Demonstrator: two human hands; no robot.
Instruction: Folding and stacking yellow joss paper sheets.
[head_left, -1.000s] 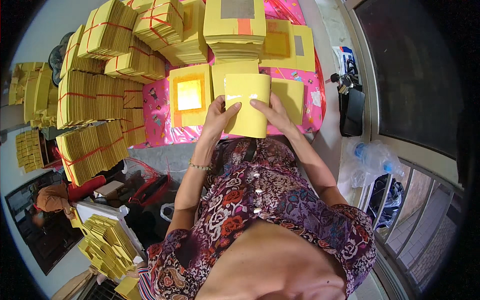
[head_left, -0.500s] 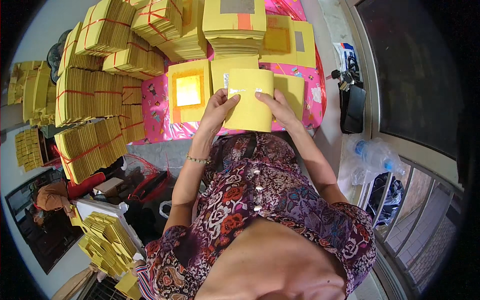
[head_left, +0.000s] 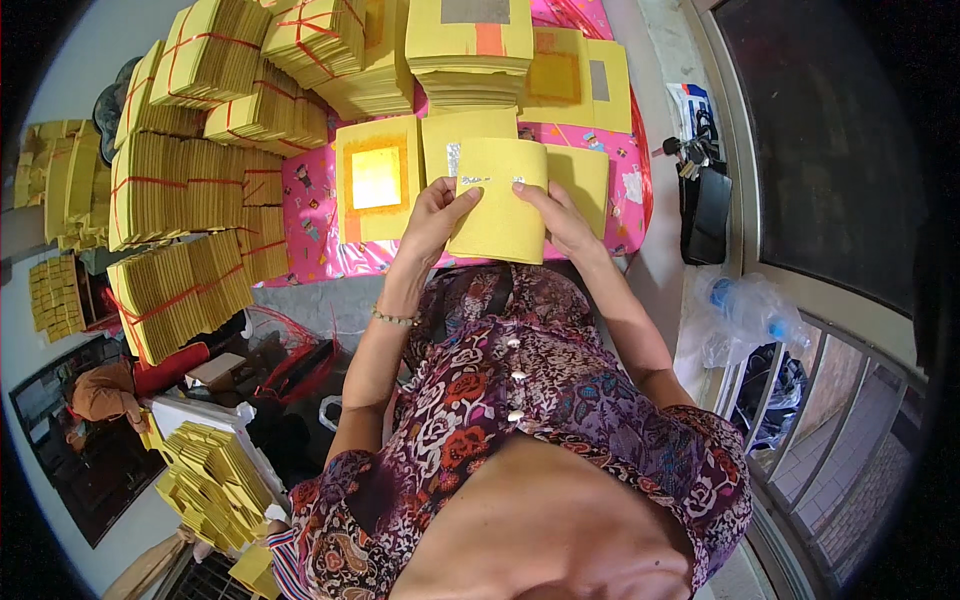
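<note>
Between my hands is a yellow paper sheet point(head_left: 498, 225), its upper edge curved over toward me as if folded. My left hand point(head_left: 438, 215) pinches its left side, the thumb lying on the front face. On the right side my right hand point(head_left: 562, 215) grips it the same way, thumb on the face and fingers behind. Small shiny silver bits show near both thumbs. Just left of the sheet lies a yellow sheet with a gold square point(head_left: 377, 180) framed in orange. Behind my hands are more yellow sheets point(head_left: 470, 126), partly covered.
A pink patterned cloth point(head_left: 310, 235) covers the table. Red-tied bundles of yellow paper point(head_left: 180, 190) pile up at the left. A tall stack of yellow sheets point(head_left: 470, 65) stands at the back. To the right are keys point(head_left: 695, 152), a phone point(head_left: 711, 205) and a clear plastic bag point(head_left: 735, 320).
The held sheet tilts very slightly, and the shine of the silver bits near my thumbs differs. Both hands keep nearly the same place and grip.
</note>
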